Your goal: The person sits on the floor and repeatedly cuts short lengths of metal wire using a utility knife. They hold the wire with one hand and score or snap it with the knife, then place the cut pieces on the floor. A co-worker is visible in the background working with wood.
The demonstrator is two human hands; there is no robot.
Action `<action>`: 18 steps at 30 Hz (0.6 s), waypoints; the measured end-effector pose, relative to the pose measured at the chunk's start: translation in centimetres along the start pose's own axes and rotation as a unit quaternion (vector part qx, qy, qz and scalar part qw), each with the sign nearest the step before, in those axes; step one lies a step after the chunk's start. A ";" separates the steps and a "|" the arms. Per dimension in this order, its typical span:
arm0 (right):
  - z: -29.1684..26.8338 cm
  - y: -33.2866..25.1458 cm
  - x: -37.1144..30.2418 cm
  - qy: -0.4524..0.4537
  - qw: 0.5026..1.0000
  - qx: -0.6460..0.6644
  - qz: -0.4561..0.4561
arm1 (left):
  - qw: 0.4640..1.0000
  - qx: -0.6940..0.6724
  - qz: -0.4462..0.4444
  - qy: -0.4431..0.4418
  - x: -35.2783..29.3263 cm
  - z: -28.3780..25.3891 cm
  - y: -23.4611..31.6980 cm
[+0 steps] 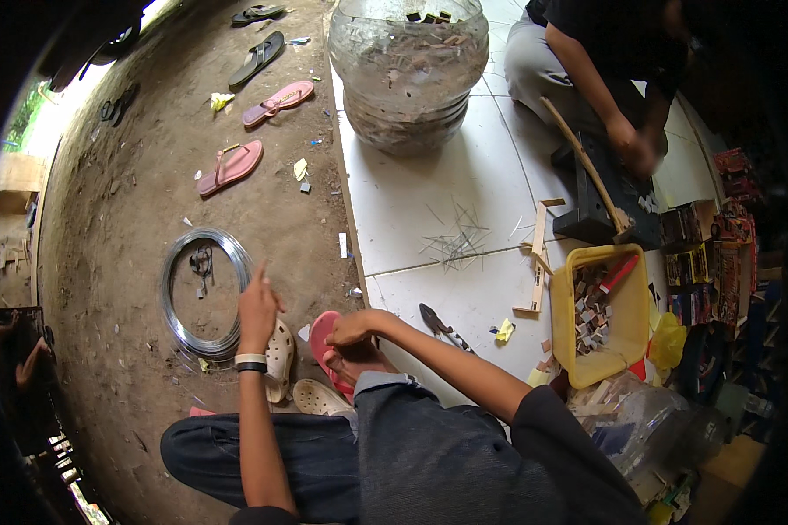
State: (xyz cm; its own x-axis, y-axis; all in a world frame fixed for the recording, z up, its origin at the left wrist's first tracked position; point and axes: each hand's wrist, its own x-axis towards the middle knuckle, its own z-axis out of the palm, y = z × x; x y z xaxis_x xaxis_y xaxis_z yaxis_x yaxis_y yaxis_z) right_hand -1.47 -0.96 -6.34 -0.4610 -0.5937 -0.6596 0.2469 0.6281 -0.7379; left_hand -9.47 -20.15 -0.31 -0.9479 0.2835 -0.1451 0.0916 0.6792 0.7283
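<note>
My left hand [258,308] is beside the right edge of a coil of silvery wire [168,293] lying on the dirt; its index finger is stretched out, and I see nothing held in it. Whether it touches the wire, I cannot tell. My right hand [353,328] is closed above my foot, which wears a pink flip-flop [323,331]; what its fingers hold, if anything, is hidden. Two beige clogs [278,359] lie just below my left hand. On the white tiles ahead, cut wire pieces [457,241] are scattered, with pliers [442,325] nearer to me.
A large clear plastic tub [407,87] of scraps stands ahead. At right, a yellow basket [565,302] holds small blocks, beside a wooden piece [534,271]. Another person's hand [632,150] works at a dark block [587,214]. Sandals [230,168] line the dirt at left.
</note>
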 end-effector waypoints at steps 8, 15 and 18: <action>-1.8 -0.6 2.7 -0.091 0.996 0.001 0.019 | 0.994 -0.027 0.090 -0.064 -1.7 2.5 7.4; 1.1 1.8 9.2 0.097 0.976 -0.171 -0.099 | 0.997 -0.033 0.052 -0.042 -3.2 2.6 7.9; 0.6 1.5 8.2 0.438 0.896 -0.044 -0.065 | 0.996 -0.044 0.051 -0.051 -3.3 2.8 8.1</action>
State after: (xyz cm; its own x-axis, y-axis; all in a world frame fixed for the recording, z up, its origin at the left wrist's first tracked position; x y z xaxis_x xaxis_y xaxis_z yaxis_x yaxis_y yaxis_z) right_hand -4.34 -5.23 -12.94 -0.9823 -0.0665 -0.1752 0.0921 0.6427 -0.7606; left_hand -4.78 -13.70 4.18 -0.8991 0.4176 -0.1316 0.1536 0.5824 0.7983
